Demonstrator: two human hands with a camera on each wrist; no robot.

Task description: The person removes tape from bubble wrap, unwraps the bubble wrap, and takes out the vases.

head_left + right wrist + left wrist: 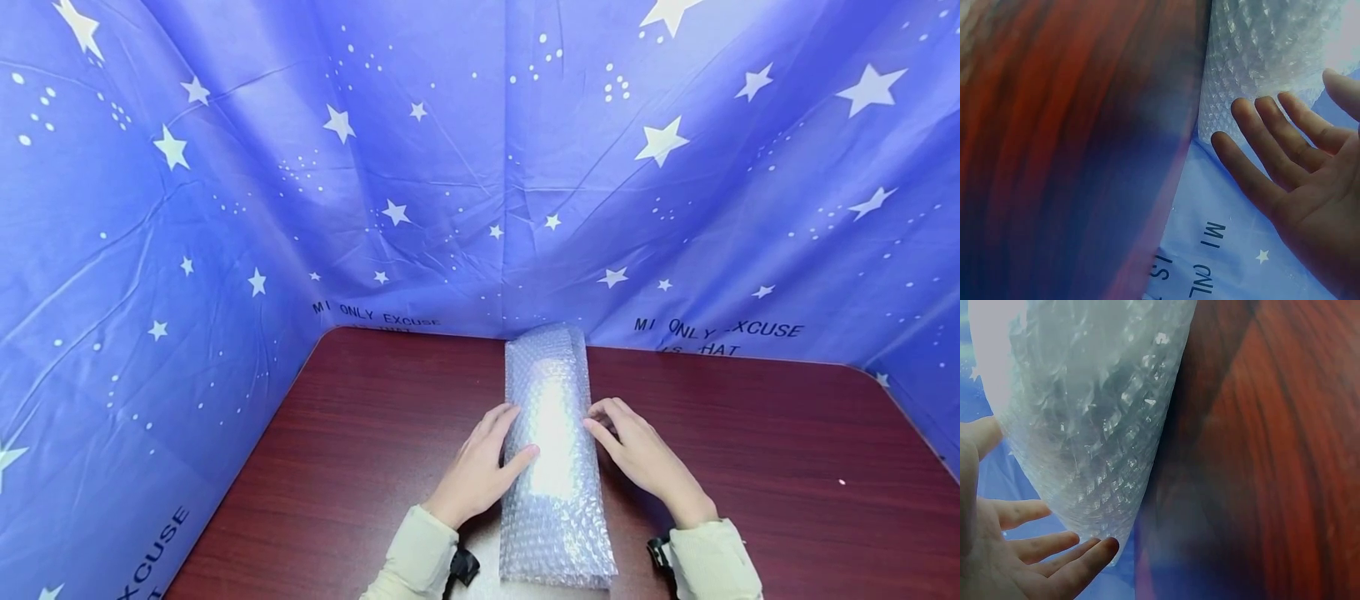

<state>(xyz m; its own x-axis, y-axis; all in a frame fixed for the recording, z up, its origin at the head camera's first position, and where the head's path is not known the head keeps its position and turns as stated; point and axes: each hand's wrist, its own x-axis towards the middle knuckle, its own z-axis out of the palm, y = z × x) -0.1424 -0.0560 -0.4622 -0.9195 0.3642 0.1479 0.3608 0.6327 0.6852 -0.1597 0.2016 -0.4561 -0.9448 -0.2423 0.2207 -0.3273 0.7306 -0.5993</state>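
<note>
A long bubble wrap bundle (555, 517) lies lengthwise on the table, its far end at the back edge. My left hand (480, 471) is at its left side, thumb resting on top and fingers along the edge. On the opposite side my right hand (645, 454) has its thumb and fingertips at the right edge, fingers slightly bent. In the left wrist view the left hand (1035, 550) has its fingers spread beside the wrap (1104, 425). The right wrist view shows the right hand (1304, 162) with relaxed, parted fingers by the wrap (1254, 50).
The dark red wooden table (337, 450) extends to both sides of the bundle. Blue star-printed cloth (450, 167) hangs behind it and along the left. A tiny pale speck (842, 482) lies on the table at the right.
</note>
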